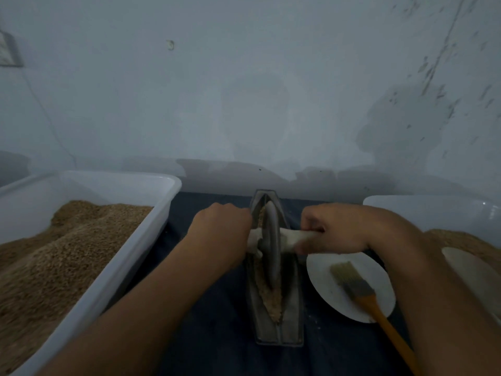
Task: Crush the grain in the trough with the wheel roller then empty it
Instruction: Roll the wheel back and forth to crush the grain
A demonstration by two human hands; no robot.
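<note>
Two hands are gripping the wheel roller [271,240] by its pale axle handle: your left hand [225,232] is curling round the left end, and your right hand [336,229] is wrapping its fingers round the right end. The wheel is standing upright in the trough [291,316], roughly at mid-length, with grain [272,299] lying along the groove on both sides of it, coarser-looking toward the near end.

You are in the crushing step; emptying is not yet due. Judging from the uncrushed-looking grain near you, you are needing level pressure on both ends so the wheel is not tipping, and full strokes reaching each tip of the groove.

The trough is sitting on a dark cloth [211,335] against a pale, stained wall [244,90]. A white tub [108,272] holding much grain is standing to the left. A white plate [325,283] carrying a brush [360,291] with an orange handle is lying just beside the trough on the right, and another tub [423,210] is standing beyond it.
</note>
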